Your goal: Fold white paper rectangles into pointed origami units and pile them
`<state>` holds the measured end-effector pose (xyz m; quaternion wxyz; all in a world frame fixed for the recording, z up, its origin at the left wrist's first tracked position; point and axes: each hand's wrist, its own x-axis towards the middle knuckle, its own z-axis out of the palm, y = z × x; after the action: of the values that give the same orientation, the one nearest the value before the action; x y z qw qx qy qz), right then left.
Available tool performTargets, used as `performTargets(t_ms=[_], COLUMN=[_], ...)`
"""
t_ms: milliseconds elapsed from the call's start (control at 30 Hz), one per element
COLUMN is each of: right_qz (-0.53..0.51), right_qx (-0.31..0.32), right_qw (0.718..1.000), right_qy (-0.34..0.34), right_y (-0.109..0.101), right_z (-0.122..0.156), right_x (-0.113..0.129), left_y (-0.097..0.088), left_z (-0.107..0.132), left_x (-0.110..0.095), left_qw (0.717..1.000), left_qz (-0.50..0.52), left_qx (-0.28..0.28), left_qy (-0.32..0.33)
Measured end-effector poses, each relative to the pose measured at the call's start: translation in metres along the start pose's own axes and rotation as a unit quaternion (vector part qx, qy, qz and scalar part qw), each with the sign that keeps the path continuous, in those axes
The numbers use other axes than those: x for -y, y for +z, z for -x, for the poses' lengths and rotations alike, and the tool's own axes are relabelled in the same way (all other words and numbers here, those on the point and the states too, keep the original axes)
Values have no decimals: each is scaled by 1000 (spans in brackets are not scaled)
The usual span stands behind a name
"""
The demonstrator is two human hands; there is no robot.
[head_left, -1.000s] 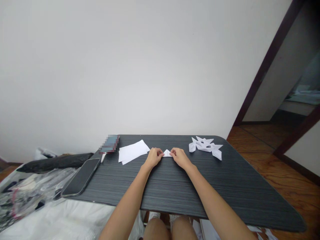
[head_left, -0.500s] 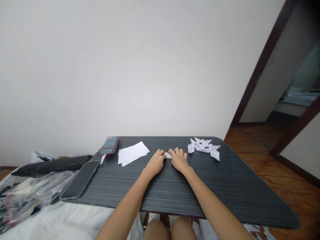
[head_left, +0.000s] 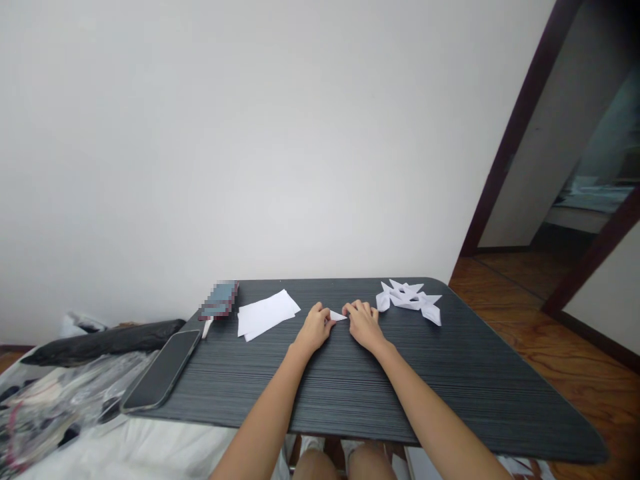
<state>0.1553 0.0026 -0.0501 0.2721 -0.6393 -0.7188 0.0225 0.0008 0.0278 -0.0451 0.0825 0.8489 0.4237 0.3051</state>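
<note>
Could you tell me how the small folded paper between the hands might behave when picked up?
The folded paper, pinched by the left hand and right hand, looks thin and tiny, so probably light. Its creased layers likely keep it stiff. Flat on the table, it should slide, not roll.

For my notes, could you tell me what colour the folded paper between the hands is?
The folded paper is white, best seen in the head view.

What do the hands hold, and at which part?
A small folded white paper piece: left hand at its left end, right hand at its right end.
</note>
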Motion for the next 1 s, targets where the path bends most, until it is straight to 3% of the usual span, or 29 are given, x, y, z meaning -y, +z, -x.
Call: performTargets(t_ms=[167,400,567,700,867,933,1000], right_qz=[-74,-171,-252,-335,-460,-451,-402], right_qx=[-5,4,-38,-46,-33,-16,0], right_qw=[997,985,967,940,883,888,914], right_qy=[11,6,22,45,89,85,65], right_y=[4,8,11,19,27,26,23], right_z=[-7,-14,-18,-22,-24,-23,-22], right_x=[-4,-7,-7,-1,5,7,9], left_y=[3,0,-3,-4,-1,0,1], left_z=[-4,-8,-10,-9,-8,-8,-8], left_x=[5,11,5,-1,-5,-6,-5], left_qw=[999,998,997,998,997,998,998], left_qz=[15,46,58,51,54,55,55], left_qx=[-16,-24,-22,-26,-33,-32,-35], left_qy=[24,-27,-51,-29,-33,-28,-23])
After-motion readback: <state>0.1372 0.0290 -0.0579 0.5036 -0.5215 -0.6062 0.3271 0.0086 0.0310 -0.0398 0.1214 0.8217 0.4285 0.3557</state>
